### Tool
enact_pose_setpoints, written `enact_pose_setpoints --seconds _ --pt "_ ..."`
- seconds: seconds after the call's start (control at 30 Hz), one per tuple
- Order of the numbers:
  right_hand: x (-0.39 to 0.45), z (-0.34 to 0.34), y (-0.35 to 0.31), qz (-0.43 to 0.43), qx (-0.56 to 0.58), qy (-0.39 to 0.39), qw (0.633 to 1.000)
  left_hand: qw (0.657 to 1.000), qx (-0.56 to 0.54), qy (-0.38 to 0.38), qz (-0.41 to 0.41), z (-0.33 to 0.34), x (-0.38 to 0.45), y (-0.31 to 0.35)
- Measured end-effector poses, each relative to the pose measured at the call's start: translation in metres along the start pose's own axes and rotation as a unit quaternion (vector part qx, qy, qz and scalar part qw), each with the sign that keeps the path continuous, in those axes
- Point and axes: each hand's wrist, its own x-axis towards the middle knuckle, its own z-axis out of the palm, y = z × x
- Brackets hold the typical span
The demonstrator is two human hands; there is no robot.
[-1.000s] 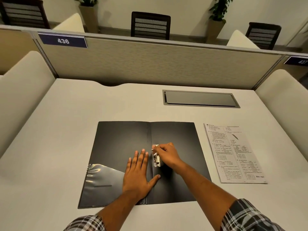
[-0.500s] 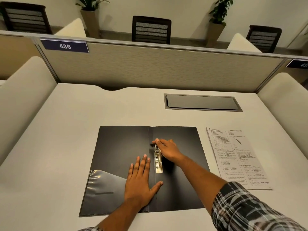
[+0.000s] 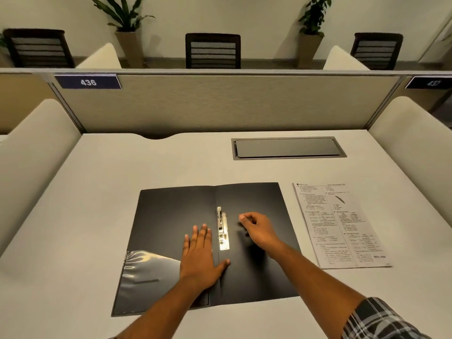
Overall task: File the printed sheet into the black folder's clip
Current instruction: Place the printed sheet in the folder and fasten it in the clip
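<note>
Pale table (image 3: 122,204) is carrying 2 things: black folder (image 3: 171,216) is lying open flat near the front edge, centre; printed sheet (image 3: 342,228) is lying flat just to its right, not touching. Grey hatch cover (image 3: 287,147) is sitting flush in the tabletop, back right, w/ a notch (image 3: 156,136) at the back edge.
</note>
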Motion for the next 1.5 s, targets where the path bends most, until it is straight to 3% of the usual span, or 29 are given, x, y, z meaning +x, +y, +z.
enact_pose_setpoints --seconds 0.13,0.23,0.47,0.63,0.8,1.2,1.5 --pt "-0.005 -0.029 0.014 0.008 0.036 -0.006 0.999 0.997 -0.03 0.064 -0.04 -0.013 0.008 0.039" --pt "-0.004 -0.061 0.022 0.005 0.036 -0.008 0.999 0.992 -0.073 0.1 -0.008 -0.013 0.019 0.087" --pt "0.02 -0.174 0.047 -0.07 -0.119 0.032 0.99 0.987 -0.137 0.013 0.084 0.008 0.048 0.213" --pt "0.049 -0.255 0.068 -0.097 -0.288 0.046 0.952 0.986 -0.065 -0.083 0.128 0.025 0.062 0.27" --pt "0.073 -0.317 0.084 -0.071 -0.4 0.031 0.913 0.987 -0.034 -0.1 0.121 0.034 0.068 0.28" --pt "0.112 -0.362 0.092 -0.077 -0.47 -0.031 0.879 0.99 -0.008 -0.108 0.092 0.042 0.071 0.288" --pt "0.112 -0.362 0.092 -0.079 -0.424 0.006 0.902 0.991 -0.016 -0.106 0.086 0.044 0.074 0.289"
